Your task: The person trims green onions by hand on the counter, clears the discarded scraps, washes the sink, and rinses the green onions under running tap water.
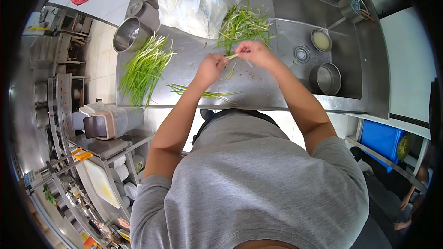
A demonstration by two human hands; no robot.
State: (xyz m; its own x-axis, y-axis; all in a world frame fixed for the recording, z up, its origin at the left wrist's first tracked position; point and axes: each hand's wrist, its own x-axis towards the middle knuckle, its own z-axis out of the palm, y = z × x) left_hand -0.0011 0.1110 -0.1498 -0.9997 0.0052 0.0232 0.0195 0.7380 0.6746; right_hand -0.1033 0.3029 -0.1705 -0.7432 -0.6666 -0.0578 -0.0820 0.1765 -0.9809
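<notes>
A thin, pale green-and-white leafy stalk [231, 56] spans the gap between the left hand [213, 68], fingers curled closed on it, and the slightly blurred right hand [255, 52], which seems to pinch its end. It should be light, bendy and easily bruised, best gripped lightly near the firmer pale base.

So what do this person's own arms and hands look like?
Both are human: the left hand and right hand wear no gloves, and no watch or bracelet shows. Plain grey short sleeves end above the elbows, leaving the forearms uncovered.
</notes>
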